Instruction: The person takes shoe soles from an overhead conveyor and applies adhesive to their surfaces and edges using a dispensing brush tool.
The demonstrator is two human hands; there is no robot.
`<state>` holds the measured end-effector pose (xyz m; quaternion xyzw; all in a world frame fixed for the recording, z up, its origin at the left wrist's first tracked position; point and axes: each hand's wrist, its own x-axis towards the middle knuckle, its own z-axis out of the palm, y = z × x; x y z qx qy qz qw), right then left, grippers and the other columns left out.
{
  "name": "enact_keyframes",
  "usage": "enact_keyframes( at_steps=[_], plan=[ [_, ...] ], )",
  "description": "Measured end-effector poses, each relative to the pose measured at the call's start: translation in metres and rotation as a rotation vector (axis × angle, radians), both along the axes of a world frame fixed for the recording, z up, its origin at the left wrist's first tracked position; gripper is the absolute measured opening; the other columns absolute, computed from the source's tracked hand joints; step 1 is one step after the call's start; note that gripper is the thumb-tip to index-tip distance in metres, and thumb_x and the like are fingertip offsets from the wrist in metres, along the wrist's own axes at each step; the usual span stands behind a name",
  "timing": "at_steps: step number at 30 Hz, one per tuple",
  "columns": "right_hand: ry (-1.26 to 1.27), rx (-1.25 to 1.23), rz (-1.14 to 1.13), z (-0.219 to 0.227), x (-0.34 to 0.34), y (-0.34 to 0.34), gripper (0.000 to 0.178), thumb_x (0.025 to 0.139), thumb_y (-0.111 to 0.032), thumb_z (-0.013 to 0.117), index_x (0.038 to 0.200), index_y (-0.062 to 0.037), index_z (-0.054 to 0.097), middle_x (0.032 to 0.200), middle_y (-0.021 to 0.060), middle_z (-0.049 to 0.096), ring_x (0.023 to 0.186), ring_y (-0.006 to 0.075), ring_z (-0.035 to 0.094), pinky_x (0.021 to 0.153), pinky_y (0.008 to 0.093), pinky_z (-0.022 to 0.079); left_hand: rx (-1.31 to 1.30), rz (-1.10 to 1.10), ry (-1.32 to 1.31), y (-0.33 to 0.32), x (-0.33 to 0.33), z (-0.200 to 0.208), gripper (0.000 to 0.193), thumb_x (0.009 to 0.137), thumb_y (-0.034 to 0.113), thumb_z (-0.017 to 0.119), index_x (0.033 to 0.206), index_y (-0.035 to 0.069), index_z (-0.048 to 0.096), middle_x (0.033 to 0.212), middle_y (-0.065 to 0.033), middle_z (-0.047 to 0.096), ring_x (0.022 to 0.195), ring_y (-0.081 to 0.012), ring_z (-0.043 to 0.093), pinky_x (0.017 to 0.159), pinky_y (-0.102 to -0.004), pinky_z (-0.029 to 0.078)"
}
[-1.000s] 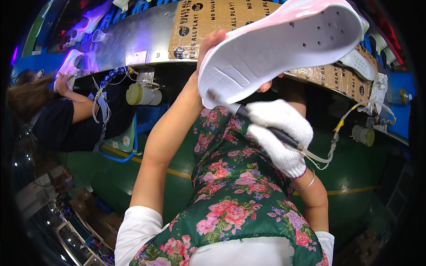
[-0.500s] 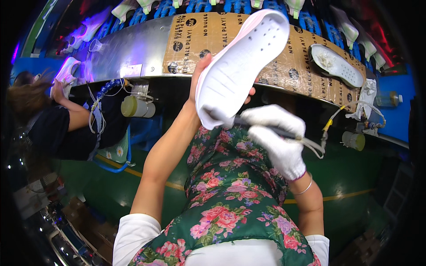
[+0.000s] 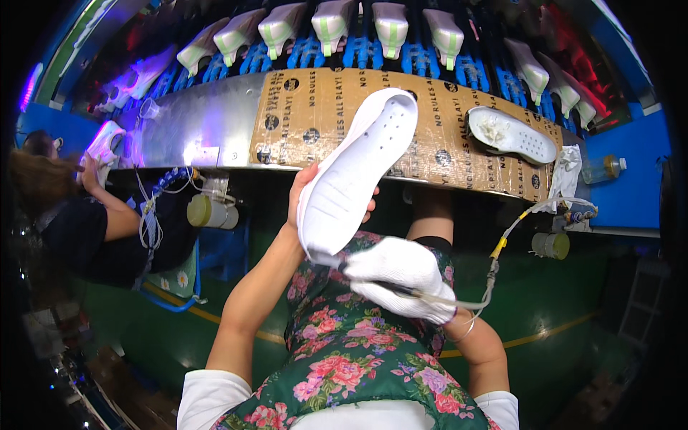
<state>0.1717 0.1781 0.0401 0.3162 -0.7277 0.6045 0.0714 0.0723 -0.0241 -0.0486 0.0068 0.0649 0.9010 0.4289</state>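
My bare left hand (image 3: 299, 195) grips a white shoe sole (image 3: 351, 172) from beneath, its fingertips showing along the right edge. The sole's inner face is up, with small dark holes near the far end and a raised rim around it. In a white knitted glove, my right hand (image 3: 401, 276) is closed around a dark-handled brush (image 3: 326, 259). A pale hose runs from the brush handle. The brush head, smeared by motion, meets the near end of the sole at its rim.
Brown cardboard (image 3: 287, 150) covers part of the metal bench (image 3: 193, 118). On it lies another sole (image 3: 527, 140) with whitish lumps inside. White shoe uppers (image 3: 334, 25) line the back. A bottle (image 3: 605, 169) and hose fittings sit at right. A co-worker (image 3: 79, 208) handles a shoe at left.
The sole, with my left hand, has moved down and left, nearer my body. My right hand and the brush have also come down and left, from inside the heel to its rim.
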Motion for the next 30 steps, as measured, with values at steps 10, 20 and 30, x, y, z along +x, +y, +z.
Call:
enact_keyframes(
  at_steps=[10, 20, 30],
  plan=[
    [0.069, -0.642, -0.746, 0.061, -0.056, 0.067, 0.021, 0.095, 0.002, 0.066, 0.116, 0.004, 0.071, 0.115, 0.0148, 0.071, 0.089, 0.0154, 0.066, 0.076, 0.0261, 0.054, -0.433, -0.001, 0.352, 0.01, 0.028, 0.024, 0.101, 0.081, 0.062, 0.064, 0.151, -0.007, 0.04, 0.128, -0.0309, 0.06, 0.107, -0.0386, 0.069, 0.092, -0.0433, 0.058],
    [0.751, 0.084, -0.708, 0.082, -0.101, 0.052, 0.029, 0.084, 0.007, 0.077, 0.112, 0.0019, 0.075, 0.114, 0.0162, 0.073, 0.105, 0.0261, 0.069, 0.093, 0.0356, 0.054, -0.432, -0.078, 0.298, 0.029, 0.048, 0.039, 0.102, 0.08, 0.059, 0.065, 0.151, -0.009, 0.039, 0.13, -0.0324, 0.059, 0.109, -0.0397, 0.067, 0.094, -0.0446, 0.057],
    [1.002, 0.479, -0.879, 0.075, -0.129, 0.076, 0.03, 0.08, -0.005, 0.081, 0.11, -0.0029, 0.079, 0.107, 0.016, 0.074, 0.094, 0.029, 0.069, 0.083, 0.0374, 0.053, -0.462, -0.041, 0.391, 0.037, 0.059, 0.046, 0.103, 0.079, 0.061, 0.064, 0.147, -0.014, 0.041, 0.127, -0.0331, 0.061, 0.104, -0.0385, 0.069, 0.086, -0.0437, 0.059]
  ],
)
